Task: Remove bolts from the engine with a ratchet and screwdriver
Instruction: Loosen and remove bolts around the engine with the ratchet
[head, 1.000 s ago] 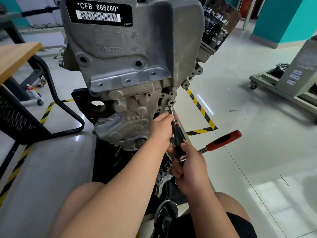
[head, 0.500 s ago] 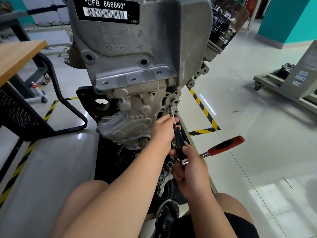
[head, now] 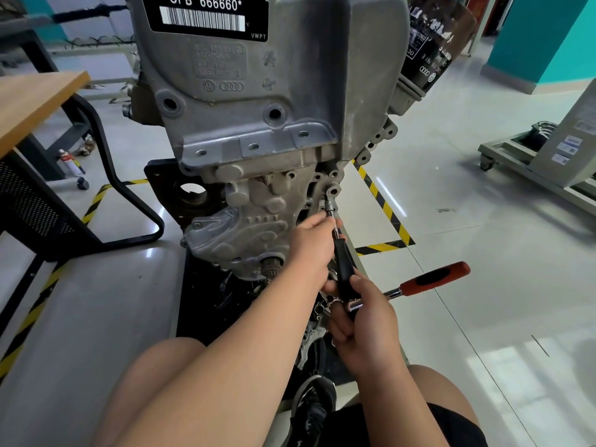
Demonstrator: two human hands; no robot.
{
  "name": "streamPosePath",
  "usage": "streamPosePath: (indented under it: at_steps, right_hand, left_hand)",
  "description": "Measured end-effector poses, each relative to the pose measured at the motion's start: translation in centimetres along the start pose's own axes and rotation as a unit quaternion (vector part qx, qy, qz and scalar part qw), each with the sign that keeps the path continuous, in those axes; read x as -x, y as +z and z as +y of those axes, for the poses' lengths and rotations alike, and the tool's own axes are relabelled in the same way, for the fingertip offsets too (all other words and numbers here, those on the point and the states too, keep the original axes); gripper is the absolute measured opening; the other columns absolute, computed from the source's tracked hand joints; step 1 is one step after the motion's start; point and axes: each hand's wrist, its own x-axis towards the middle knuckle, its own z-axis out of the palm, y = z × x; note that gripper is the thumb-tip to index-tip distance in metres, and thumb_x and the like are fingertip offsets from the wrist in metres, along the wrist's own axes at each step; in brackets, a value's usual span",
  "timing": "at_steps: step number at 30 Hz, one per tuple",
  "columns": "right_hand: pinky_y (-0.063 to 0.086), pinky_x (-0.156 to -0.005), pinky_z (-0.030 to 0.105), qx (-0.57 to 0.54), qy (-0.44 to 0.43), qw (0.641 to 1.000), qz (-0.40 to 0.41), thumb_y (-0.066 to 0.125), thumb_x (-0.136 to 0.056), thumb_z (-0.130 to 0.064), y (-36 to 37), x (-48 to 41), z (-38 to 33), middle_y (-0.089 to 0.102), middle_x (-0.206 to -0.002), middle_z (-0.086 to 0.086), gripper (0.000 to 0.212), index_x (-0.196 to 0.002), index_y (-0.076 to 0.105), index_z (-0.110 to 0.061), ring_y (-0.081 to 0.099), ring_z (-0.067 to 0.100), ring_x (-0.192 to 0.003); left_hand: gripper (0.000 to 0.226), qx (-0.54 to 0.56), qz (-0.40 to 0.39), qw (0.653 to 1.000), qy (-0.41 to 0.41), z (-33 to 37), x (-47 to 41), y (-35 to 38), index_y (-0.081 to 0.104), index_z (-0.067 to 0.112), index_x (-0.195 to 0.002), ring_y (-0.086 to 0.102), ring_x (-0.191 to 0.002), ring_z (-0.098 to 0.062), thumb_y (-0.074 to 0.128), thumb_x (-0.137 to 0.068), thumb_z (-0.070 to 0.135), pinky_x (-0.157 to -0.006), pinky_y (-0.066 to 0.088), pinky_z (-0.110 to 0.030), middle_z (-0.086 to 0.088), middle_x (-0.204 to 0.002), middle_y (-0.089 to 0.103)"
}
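Low on the side of the engine [head: 258, 124], the screwdriver [head: 343, 266] tip meets a bolt [head: 329, 206]. Our left hand [head: 311, 243] pinches its thin shaft. Our right hand [head: 367, 317] curls round the black handle and the ratchet [head: 432, 280] too. We should keep it straight, push in, and turn slowly.

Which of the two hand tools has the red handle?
The ratchet, sticking out to the right of the right hand. The screwdriver, aimed up at the engine, has a black handle instead.
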Motion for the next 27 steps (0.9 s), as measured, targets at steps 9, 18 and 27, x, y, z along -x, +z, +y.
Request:
streamPosePath:
  at_steps: [9, 18, 27]
  right_hand:
    - [0.016, -0.032, 0.016, -0.091, 0.054, 0.992, -0.075, 0.040, -0.094, -0.020, 0.2, 0.3, 0.1, 0.055, -0.073, 0.009, 0.019, -0.098, 0.055, -0.009, 0.021, 0.007, -0.032]
    - [0.025, -0.039, 0.018, 0.242, -0.109, 0.963, 0.053, 0.047, -0.092, -0.013, 0.6, 0.4, -1.0, 0.069, -0.069, 0.007, 0.034, -0.100, 0.072, -0.034, 0.030, 0.012, -0.039]
    - [0.035, -0.053, 0.033, 0.440, -0.156, 0.878, 0.101, 0.048, -0.091, -0.016, 0.5, 0.2, -0.8, 0.060, -0.074, 0.022, 0.022, -0.102, 0.057, 0.001, 0.042, 0.019, -0.053]
  left_hand:
    - [0.028, -0.054, 0.002, 0.998, 0.039, 0.2, 0.0, -0.2, 0.056, 0.036, -0.079, 0.060, -0.068, -0.011, 0.056, -0.097, 0.014, -0.051, 0.040, -0.019, 0.009, -0.080, 0.068]
    - [0.022, 0.001, -0.008, 1.000, 0.003, 0.2, -0.3, 0.4, 0.062, 0.023, -0.086, 0.057, -0.058, -0.012, 0.050, -0.100, 0.011, -0.041, 0.040, -0.013, 0.004, -0.079, 0.066]
    - [0.022, 0.001, -0.014, 1.000, -0.017, -0.1, -0.9, 0.3, 0.062, 0.015, -0.116, 0.057, -0.044, -0.003, 0.048, -0.099, 0.011, -0.036, 0.032, -0.012, 0.006, -0.079, 0.068]
